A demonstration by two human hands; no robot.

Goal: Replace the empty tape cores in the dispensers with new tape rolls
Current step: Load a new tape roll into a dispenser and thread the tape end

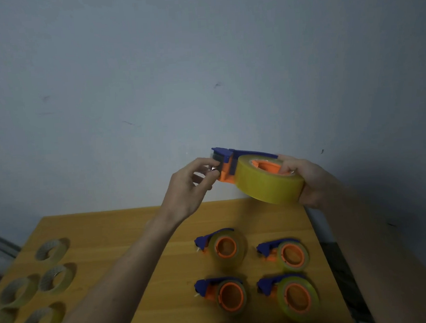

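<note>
A dispenser [232, 164] with a full yellow roll [265, 183] on its orange hub is held up in the air above the far edge of the table [136, 231], in front of the wall. Its long axis is laid roughly level, left to right: the blue cutter end is turned toward the left hand [191, 185], the roll end toward the right hand [308, 180].

The roll end is gripped by the right hand, with the thumb hooked into the hub opening and the fingers wrapped under the roll's outer face. The left hand is curled at the cutter end, its fingertips [211, 170] pinched around something small and pale there, which looks like the free tape end, though that cannot be told for certain.

The coming move is judged to turn on this line: the tape has to be drawn leftward, away from the roll and along the dispenser's axis, across the cutter. The left hand is already at that end and is the nearer one for it; the right hand is placed only to steady the body.

On the table below, four loaded dispensers [253, 268] are set in two rows, well apart from several rolls [37, 284] lying flat at the left.
</note>
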